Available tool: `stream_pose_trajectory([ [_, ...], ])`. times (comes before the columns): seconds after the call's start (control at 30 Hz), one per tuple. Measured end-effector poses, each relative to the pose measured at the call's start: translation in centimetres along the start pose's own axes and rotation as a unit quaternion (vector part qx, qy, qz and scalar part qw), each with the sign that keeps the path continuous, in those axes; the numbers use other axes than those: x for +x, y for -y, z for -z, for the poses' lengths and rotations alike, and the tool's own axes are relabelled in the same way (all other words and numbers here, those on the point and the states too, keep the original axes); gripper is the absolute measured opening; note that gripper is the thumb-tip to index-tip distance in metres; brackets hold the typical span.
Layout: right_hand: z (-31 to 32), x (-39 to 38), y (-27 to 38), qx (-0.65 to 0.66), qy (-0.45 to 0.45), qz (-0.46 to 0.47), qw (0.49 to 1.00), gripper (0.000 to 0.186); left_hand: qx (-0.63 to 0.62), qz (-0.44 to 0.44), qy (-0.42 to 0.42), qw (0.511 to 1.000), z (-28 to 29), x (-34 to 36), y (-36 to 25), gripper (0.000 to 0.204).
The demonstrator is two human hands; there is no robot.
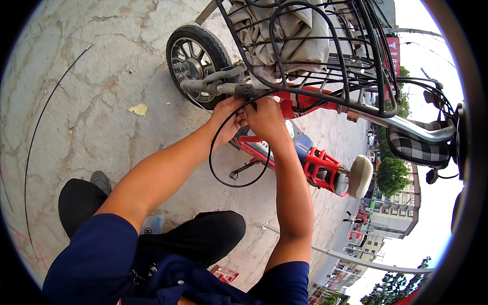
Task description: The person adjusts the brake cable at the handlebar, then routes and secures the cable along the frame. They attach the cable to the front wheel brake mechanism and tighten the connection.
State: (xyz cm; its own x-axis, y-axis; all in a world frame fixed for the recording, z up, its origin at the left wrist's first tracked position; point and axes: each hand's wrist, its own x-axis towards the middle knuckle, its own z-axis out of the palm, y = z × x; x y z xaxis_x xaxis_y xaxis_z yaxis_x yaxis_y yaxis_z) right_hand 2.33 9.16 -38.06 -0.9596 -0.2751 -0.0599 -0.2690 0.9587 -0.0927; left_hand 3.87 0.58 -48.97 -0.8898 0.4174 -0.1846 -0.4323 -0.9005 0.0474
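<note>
Black cable (238,186) is pinched by the right hand (263,118); left hand (227,117) unclear; basket (346,76) holds beige cloth (306,51).

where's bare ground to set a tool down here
Bare pavement lies between the long black cable and the wheel, broken mainly by a yellow scrap. It's crowded around the left hand, right hand, cable loop and fork.

Cloth (300,38): in the basket (381,84)
Basket: right of the wheel (193,66)
Leaf (138,109): on the ground (101,127), left of the wheel
Cable loop (236,186): between the forearms (292,183)
</note>
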Motion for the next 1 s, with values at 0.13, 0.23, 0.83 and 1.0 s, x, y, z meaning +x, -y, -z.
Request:
stream_pose_trajectory([
  [0.13, 1.8, -2.0, 0.3, 0.253, 0.018, -0.094, 0.963, 0.038, 0.001, 0.001, -0.01, 1.0, 0.5, -0.1, -0.4, 0.011],
  [0.23, 3.8, -6.6, 0.5, 0.393, 0.065, -0.228, 0.888, 0.037, -0.013, 0.005, -0.014, 1.0, 0.8, 0.0, -0.5, 0.011],
  [0.83, -3.4, -6.0, 3.0, 0.348, -0.226, -0.059, 0.908, 0.023, -0.044, -0.011, -0.111, 0.993, 4.9, 0.3, -1.1, 0.021],
  [1.0, -0.5, -5.9, 5.9, 0.32, -0.429, -0.062, 0.842, 0.03, -0.024, 0.003, -0.115, 0.993, 6.2, 0.4, -1.3, 0.021],
])
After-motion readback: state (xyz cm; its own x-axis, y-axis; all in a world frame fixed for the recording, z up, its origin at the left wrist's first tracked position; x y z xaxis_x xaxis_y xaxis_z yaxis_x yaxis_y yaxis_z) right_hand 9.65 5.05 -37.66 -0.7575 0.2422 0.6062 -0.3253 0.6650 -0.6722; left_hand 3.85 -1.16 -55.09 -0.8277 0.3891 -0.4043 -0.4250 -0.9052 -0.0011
